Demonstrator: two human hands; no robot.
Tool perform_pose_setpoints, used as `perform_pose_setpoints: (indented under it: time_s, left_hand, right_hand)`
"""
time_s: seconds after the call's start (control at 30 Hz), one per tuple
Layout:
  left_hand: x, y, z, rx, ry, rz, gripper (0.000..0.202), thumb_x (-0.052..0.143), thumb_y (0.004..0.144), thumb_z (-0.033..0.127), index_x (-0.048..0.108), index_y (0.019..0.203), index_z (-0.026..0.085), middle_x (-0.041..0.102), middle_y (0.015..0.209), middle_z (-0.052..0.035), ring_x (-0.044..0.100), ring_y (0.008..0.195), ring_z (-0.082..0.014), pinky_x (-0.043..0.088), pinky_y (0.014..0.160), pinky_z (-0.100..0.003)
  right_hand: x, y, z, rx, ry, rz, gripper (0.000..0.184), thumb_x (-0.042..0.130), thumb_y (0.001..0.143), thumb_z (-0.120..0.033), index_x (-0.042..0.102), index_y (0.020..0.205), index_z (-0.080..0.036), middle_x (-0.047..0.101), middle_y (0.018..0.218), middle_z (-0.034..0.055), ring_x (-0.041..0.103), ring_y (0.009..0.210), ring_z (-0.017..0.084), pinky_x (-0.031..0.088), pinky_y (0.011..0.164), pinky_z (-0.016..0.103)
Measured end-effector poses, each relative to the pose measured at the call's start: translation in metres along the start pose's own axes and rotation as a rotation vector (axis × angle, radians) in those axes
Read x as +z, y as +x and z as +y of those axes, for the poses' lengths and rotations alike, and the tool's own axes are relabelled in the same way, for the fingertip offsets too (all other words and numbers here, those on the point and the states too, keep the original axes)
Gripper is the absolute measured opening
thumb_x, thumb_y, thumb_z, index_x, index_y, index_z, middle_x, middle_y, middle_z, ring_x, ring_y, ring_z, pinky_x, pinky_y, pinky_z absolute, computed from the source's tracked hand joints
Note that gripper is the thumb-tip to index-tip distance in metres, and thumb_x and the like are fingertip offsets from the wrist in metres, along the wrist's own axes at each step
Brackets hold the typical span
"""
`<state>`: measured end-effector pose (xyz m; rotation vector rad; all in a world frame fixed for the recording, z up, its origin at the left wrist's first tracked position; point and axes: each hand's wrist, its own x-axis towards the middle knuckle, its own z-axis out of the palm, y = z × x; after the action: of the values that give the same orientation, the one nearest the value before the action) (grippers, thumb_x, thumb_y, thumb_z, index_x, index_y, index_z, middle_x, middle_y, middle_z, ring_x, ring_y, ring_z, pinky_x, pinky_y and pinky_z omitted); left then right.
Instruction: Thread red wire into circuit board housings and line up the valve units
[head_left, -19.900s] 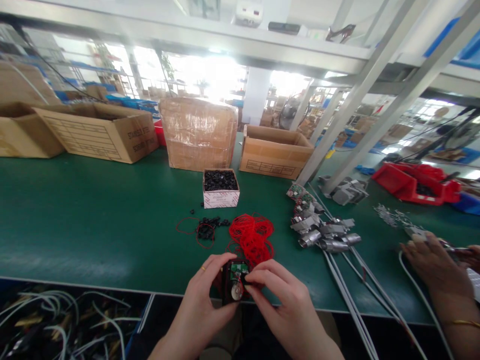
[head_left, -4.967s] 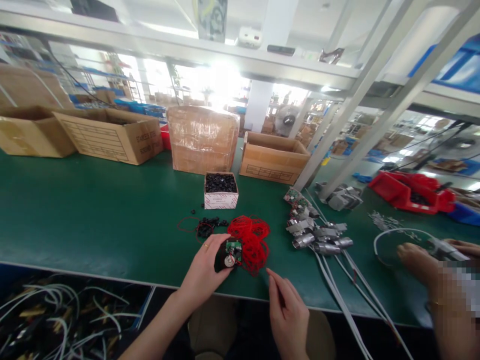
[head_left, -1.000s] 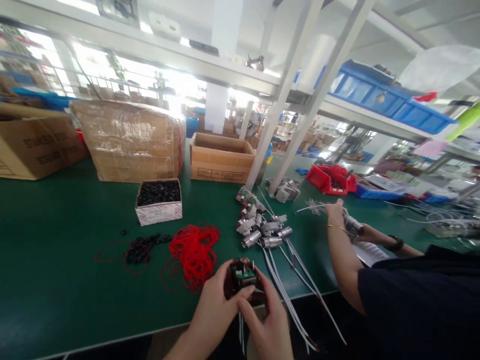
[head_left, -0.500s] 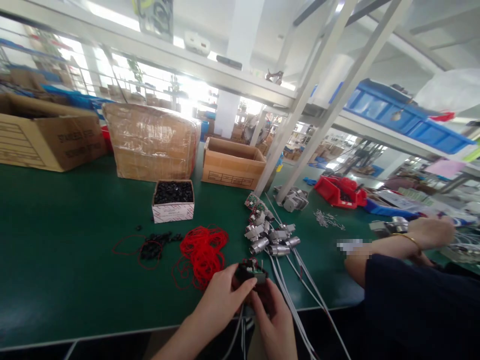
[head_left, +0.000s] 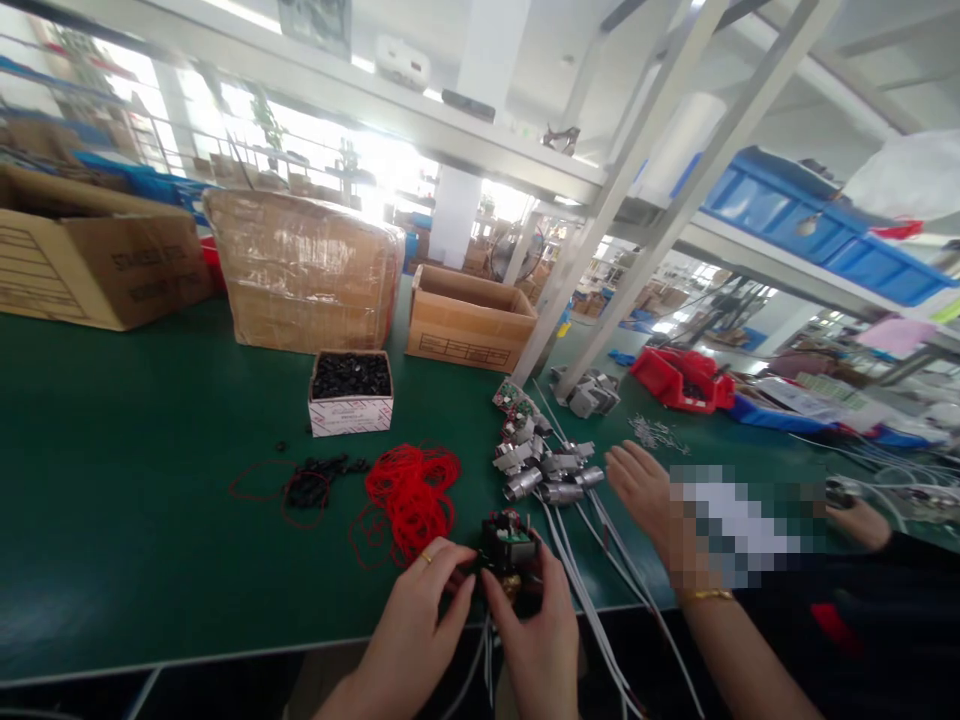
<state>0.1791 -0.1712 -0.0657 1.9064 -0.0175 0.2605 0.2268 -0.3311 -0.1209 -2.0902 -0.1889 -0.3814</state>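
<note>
My right hand (head_left: 536, 620) grips a small dark housing with a green circuit board (head_left: 510, 538) in its open top, near the table's front edge. A brass-coloured part shows below the housing, and cables hang down under it. My left hand (head_left: 424, 610), with a ring on one finger, is just left of the housing. Its thumb and fingertips are pressed together; what they pinch, if anything, is too small to make out. Left of the housing lies a tangle of red cord (head_left: 412, 500). Behind it are several silver metal fittings (head_left: 544, 475) with white cables (head_left: 581, 570).
A small box of black parts (head_left: 350, 415) stands behind loose black pieces (head_left: 311, 483). Cardboard boxes (head_left: 469, 330) line the back, beside a shelf post (head_left: 637, 230). At right, a co-worker's hand (head_left: 637, 485) reaches near the fittings; their other hand (head_left: 862, 522) holds a metal part.
My left hand has drawn off the housing's top to its left side, uncovering the circuit board. The co-worker's near hand has come left, towards the silver fittings.
</note>
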Motion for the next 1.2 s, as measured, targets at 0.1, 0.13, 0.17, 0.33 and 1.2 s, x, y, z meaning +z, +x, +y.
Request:
perform_pose_setpoints:
  time_s: [0.1, 0.13, 0.17, 0.33, 1.2]
  left_hand:
    - [-0.007, -0.006, -0.003, 0.118, 0.035, 0.020, 0.022, 0.045, 0.097, 0.018, 0.067, 0.098, 0.018, 0.069, 0.094, -0.0061, 0.067, 0.085, -0.0180, 0.054, 0.079, -0.028]
    - [-0.008, -0.008, -0.004, 0.157, 0.039, 0.024, 0.022, 0.046, 0.097, 0.017, 0.067, 0.095, 0.019, 0.068, 0.091, -0.0048, 0.066, 0.082, -0.0166, 0.053, 0.076, -0.026]
    - [-0.010, -0.010, -0.004, 0.194, 0.039, 0.033, 0.021, 0.046, 0.098, 0.016, 0.067, 0.094, 0.019, 0.068, 0.088, -0.0034, 0.066, 0.079, -0.0150, 0.052, 0.074, -0.024]
    - [-0.023, -0.022, -0.003, 0.309, 0.055, 0.128, 0.019, 0.050, 0.095, 0.010, 0.066, 0.094, 0.022, 0.067, 0.084, 0.0013, 0.066, 0.075, -0.0098, 0.051, 0.071, -0.015]
    - [-0.063, 0.048, 0.000, 0.255, 0.729, 0.001, 0.033, 0.065, 0.091, 0.019, 0.067, 0.124, 0.019, 0.061, 0.139, -0.0123, 0.053, 0.132, -0.0308, 0.042, 0.115, -0.054]
  right_hand:
    - [0.003, 0.004, 0.006, -0.033, -0.031, 0.010, 0.061, 0.076, 0.078, -0.055, 0.063, 0.127, -0.022, 0.069, 0.108, 0.0125, 0.068, 0.093, 0.034, 0.061, 0.076, 0.044]
    - [0.005, 0.005, 0.009, -0.051, -0.050, 0.030, 0.063, 0.077, 0.076, -0.055, 0.062, 0.128, -0.022, 0.068, 0.111, 0.0135, 0.067, 0.097, 0.036, 0.060, 0.079, 0.047]
    - [0.007, 0.005, 0.011, -0.069, -0.069, 0.053, 0.067, 0.078, 0.075, -0.056, 0.060, 0.129, -0.021, 0.067, 0.114, 0.0148, 0.066, 0.101, 0.038, 0.059, 0.083, 0.050]
    - [0.014, 0.001, 0.020, -0.115, -0.122, 0.099, 0.075, 0.079, 0.071, -0.059, 0.056, 0.133, -0.023, 0.064, 0.120, 0.0162, 0.063, 0.109, 0.041, 0.057, 0.086, 0.053]
    - [0.016, 0.044, -0.026, -0.279, -0.238, 0.038, 0.039, 0.065, 0.091, -0.056, 0.062, 0.084, -0.018, 0.060, 0.084, 0.0069, 0.060, 0.078, 0.023, 0.049, 0.067, 0.031]
